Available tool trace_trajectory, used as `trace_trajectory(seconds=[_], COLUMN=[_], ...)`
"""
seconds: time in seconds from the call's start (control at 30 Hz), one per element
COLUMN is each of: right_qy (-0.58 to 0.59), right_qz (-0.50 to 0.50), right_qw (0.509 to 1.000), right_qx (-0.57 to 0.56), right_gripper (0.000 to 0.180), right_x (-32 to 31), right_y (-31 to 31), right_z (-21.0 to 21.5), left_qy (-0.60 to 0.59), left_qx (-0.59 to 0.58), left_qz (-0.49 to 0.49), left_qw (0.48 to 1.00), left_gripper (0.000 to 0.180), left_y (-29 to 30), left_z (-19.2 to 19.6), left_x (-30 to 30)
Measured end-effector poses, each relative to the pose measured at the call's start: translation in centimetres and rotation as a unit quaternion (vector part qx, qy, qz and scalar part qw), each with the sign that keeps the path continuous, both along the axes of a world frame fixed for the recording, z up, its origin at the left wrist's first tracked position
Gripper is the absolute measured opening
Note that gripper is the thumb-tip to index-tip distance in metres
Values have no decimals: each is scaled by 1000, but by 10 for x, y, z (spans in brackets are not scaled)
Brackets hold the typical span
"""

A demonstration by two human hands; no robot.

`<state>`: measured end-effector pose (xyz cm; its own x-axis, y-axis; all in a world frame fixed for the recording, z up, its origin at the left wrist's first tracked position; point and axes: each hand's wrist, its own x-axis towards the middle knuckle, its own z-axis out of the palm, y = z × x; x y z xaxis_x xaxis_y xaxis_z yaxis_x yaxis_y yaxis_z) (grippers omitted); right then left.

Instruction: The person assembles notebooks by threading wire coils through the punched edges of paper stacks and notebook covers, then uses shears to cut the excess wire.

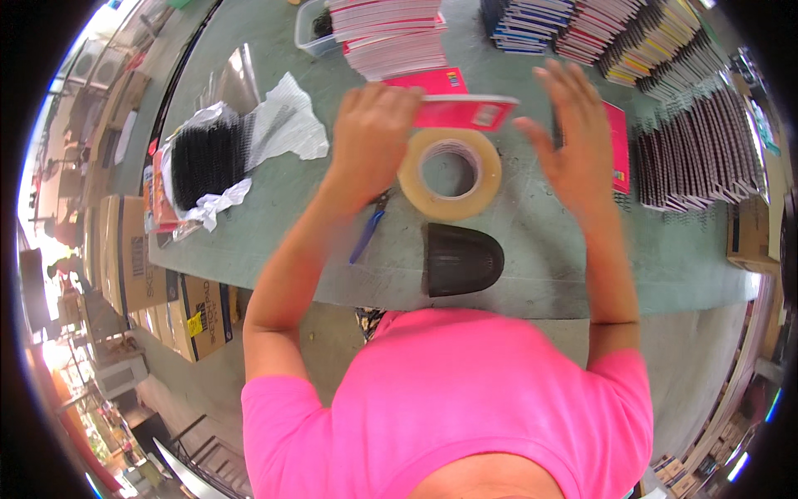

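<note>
My left hand (370, 137) is closed around the left end of a thin red-covered pad (465, 112), which is tilted up on edge. My right hand (579, 133) hovers to the right of it, thumb and fingers apart and nothing in its grasp. Beside that hand lies another red-covered pad (619, 150), partly hidden by it. Below the held pad a wide roll of clear tape (416, 187) lies flat. Nearer me are a hand tool with blue handles (363, 239) and a dark, rounded block (464, 259).
Tall stacked pads (386, 41) stand at the back beside a clear plastic tub (314, 32). Black wire coils (206, 162) sit in white wrapping on the left. Spiral-bound books (698, 150) fill the right side, with several colored rows behind. Cartons (199, 316) stand left of the table.
</note>
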<state>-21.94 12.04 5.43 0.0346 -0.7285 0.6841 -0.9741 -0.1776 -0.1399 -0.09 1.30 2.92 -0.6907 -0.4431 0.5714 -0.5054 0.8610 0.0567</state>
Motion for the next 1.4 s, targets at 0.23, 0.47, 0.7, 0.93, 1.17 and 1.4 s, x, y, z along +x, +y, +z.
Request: trace_trajectory(seconds=[0.23,0.47,0.7,0.93,1.17,1.4], right_qy=[-20,-37,-48,-48,-120,-143], right_qz=[84,99,133,137,161,127], right_qw=[976,988,984,983,970,962], right_qx=[199,114,106,111,136,196], right_gripper=[32,11,12,14,11,19], right_x=[68,69,65,66,72,71], right_y=[-30,-40,-46,-51,-52,-54], right_z=[-35,-32,-34,-35,-27,-23], left_qy=[80,-86,-17,277,319,283], left_qx=[203,174,179,327,548,518], left_qz=[-62,373,355,205,-11,23], left_qw=[974,907,918,880,773,807], left_gripper=[27,21,20,23,22,19], left_y=[20,-72,-62,-18,8,32], left_z=[-9,-35,-42,26,14,-21], left_x=[36,183,185,149,84,40])
